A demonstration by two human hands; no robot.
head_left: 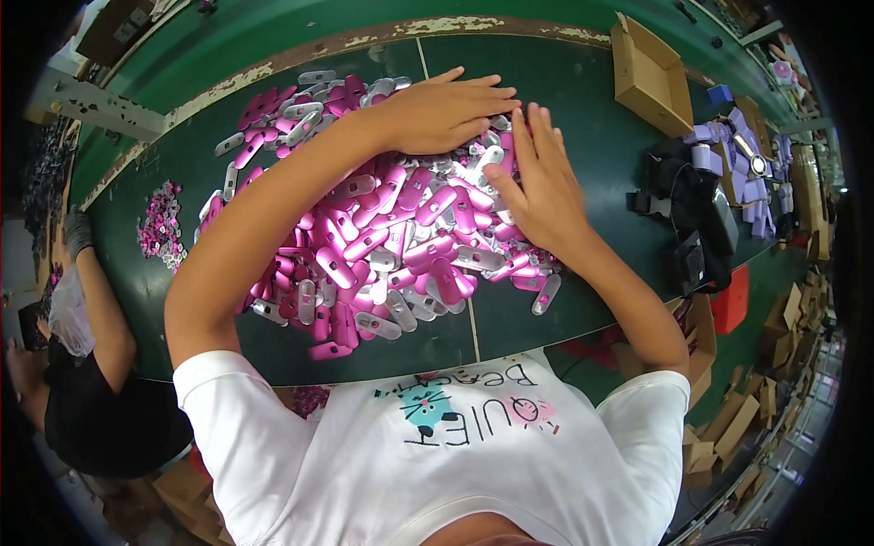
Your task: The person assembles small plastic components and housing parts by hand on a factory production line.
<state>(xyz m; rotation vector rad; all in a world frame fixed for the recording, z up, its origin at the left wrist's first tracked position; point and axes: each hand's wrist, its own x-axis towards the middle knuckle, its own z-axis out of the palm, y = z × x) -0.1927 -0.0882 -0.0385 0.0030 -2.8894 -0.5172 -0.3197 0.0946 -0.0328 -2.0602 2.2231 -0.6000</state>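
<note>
A large heap of oval pink and silver casings (428, 218), many with a small square hole, is spread over the dark green table (583, 300). My left arm reaches across the heap. My left hand (437, 114) lies flat along its far edge, fingers stretched out to the right. At the heap's right edge rests my right hand (548, 187), fingers extended forward and thumb spread. The fingertips of both hands nearly meet at the far right corner of the heap. Neither hand grips a casing. The left forearm hides part of the heap.
Small pink and silver pieces (162, 223) form a separate pile at left. An open cardboard box (651, 77) stands at the back right, near black gear (687, 214) and purple devices (751, 182). A co-worker's gloved hand (78, 232) touches the table's left end.
</note>
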